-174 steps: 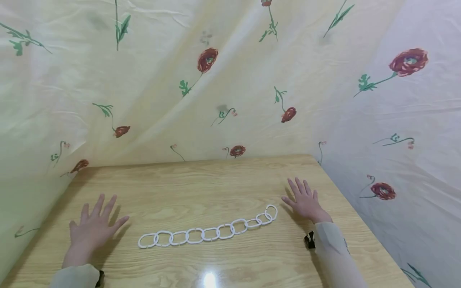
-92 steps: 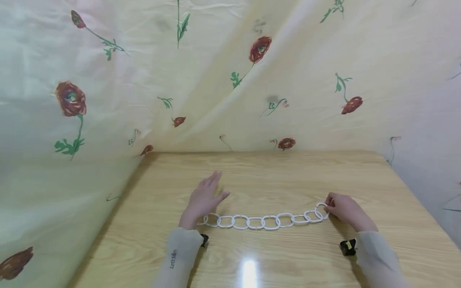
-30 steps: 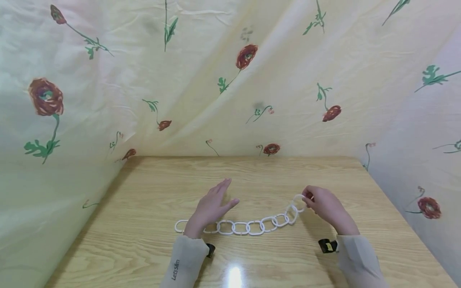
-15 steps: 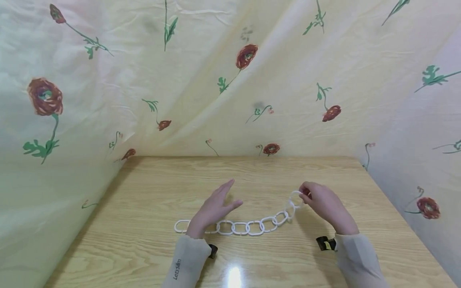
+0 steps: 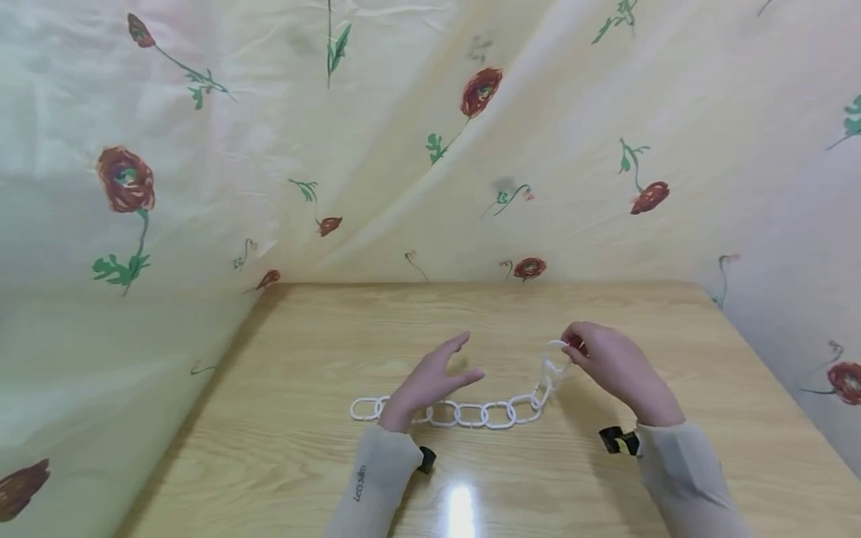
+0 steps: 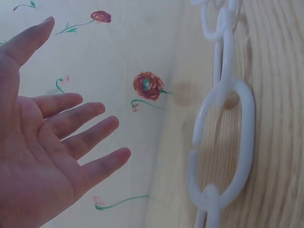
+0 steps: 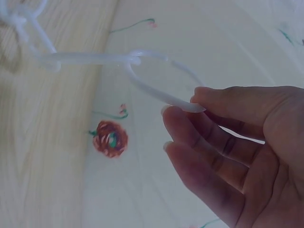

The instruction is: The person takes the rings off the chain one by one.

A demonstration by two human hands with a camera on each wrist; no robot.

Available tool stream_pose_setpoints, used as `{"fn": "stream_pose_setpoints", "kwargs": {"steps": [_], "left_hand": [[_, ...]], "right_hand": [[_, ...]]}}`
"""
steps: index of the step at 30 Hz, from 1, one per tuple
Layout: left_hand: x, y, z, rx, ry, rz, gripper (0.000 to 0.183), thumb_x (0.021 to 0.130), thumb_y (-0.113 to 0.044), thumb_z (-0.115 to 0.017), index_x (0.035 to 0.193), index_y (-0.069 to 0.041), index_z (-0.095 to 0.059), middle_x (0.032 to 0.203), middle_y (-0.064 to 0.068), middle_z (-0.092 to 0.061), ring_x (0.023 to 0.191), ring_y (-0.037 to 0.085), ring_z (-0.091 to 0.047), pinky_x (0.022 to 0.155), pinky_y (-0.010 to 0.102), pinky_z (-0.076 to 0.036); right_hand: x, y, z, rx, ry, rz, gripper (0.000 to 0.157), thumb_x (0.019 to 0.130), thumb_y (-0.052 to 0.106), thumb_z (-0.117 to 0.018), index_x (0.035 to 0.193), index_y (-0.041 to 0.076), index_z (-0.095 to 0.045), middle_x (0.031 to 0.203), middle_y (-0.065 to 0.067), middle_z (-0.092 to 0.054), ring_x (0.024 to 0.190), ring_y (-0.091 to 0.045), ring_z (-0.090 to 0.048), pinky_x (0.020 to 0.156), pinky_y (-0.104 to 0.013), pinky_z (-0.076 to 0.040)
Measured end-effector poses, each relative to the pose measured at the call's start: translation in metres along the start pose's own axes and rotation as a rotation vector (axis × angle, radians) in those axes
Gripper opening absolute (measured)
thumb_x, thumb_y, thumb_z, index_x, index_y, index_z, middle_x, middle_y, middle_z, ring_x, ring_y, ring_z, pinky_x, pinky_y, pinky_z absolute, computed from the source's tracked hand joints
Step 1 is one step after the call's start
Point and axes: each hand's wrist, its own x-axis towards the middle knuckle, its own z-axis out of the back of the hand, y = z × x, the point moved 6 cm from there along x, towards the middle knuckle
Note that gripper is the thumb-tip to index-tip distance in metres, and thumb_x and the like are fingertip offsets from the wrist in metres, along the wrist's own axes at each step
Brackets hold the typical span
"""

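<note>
A white plastic chain point(image 5: 471, 415) of oval links stretches across the wooden table. Its right end is raised off the surface, where my right hand point(image 5: 615, 366) pinches the last link point(image 7: 161, 96) between thumb and fingertips. The raised links slope down from there to the table. My left hand point(image 5: 430, 385) hovers above the chain's left half, fingers spread and relaxed, touching nothing. That hand and wrist hide a few links in the head view. In the left wrist view, the palm and fingers point(image 6: 90, 126) are apart from the chain links point(image 6: 249, 128).
The wooden table point(image 5: 323, 478) is bordered at the back and sides by a pale flowered cloth point(image 5: 377, 149). Black wrist cameras sit by the cuffs, one under the left wrist point(image 5: 427, 459) and one beside the right wrist point(image 5: 619, 441).
Both hands first lay spread beside the chain. The right hand then took hold of the right end link and has lifted it, drawing it leftward. The left hand moved in over the chain.
</note>
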Motion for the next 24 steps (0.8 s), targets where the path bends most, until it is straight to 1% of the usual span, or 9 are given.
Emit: {"fn": "stream_pose_setpoints", "kwargs": {"steps": [4,7,11,15,19,24], "left_hand": [[0.000,-0.003,-0.005,-0.014,0.017,-0.002,0.080,0.090,-0.052,-0.061,0.154,-0.021,-0.025,0.159,0.000,-0.030,0.146,0.026,-0.030,0.119,0.049,-0.028],[-0.001,-0.005,-0.006,-0.029,0.019,-0.007,0.079,0.089,-0.052,-0.063,0.154,-0.024,-0.026,0.158,-0.001,-0.031,0.144,0.026,-0.033,0.118,0.049,-0.030],[-0.001,-0.008,-0.008,-0.044,0.018,-0.014,0.077,0.090,-0.049,-0.064,0.153,-0.025,-0.027,0.158,-0.001,-0.033,0.142,0.027,-0.036,0.116,0.050,-0.033],[-0.001,-0.009,-0.011,-0.048,0.029,-0.012,0.078,0.089,-0.049,-0.064,0.153,-0.025,-0.027,0.157,-0.001,-0.034,0.143,0.027,-0.036,0.116,0.051,-0.033],[-0.004,-0.006,-0.011,-0.070,0.027,-0.003,0.077,0.089,-0.050,-0.065,0.153,-0.025,-0.029,0.157,-0.001,-0.034,0.142,0.029,-0.037,0.114,0.053,-0.035],[-0.003,-0.006,-0.012,-0.102,0.030,-0.036,0.075,0.089,-0.046,-0.066,0.152,-0.021,-0.031,0.156,-0.001,-0.037,0.141,0.027,-0.039,0.115,0.048,-0.036]], "right_hand": [[0.004,0.013,0.000,0.004,0.000,0.021,0.007,0.090,0.012,-0.066,0.093,0.006,-0.066,0.081,-0.002,-0.069,0.072,-0.014,-0.062,0.063,-0.036,-0.052],[0.008,0.027,0.000,0.011,-0.009,0.058,0.006,0.090,0.011,-0.066,0.092,0.006,-0.066,0.081,-0.002,-0.068,0.072,-0.014,-0.063,0.064,-0.037,-0.053],[0.014,0.044,0.000,0.027,-0.015,0.101,0.005,0.090,0.010,-0.066,0.092,0.005,-0.066,0.081,-0.004,-0.069,0.072,-0.015,-0.063,0.063,-0.037,-0.054],[0.018,0.056,-0.004,0.033,-0.021,0.122,0.006,0.090,0.010,-0.066,0.092,0.005,-0.067,0.081,-0.004,-0.069,0.071,-0.014,-0.063,0.063,-0.035,-0.055],[0.021,0.068,-0.009,0.029,-0.029,0.166,0.005,0.090,0.010,-0.067,0.091,0.005,-0.067,0.081,-0.003,-0.069,0.070,-0.012,-0.062,0.062,-0.032,-0.054],[0.024,0.080,-0.011,0.027,-0.048,0.202,0.004,0.089,0.009,-0.068,0.091,0.006,-0.067,0.079,-0.002,-0.068,0.068,-0.009,-0.060,0.060,-0.029,-0.052]]}}
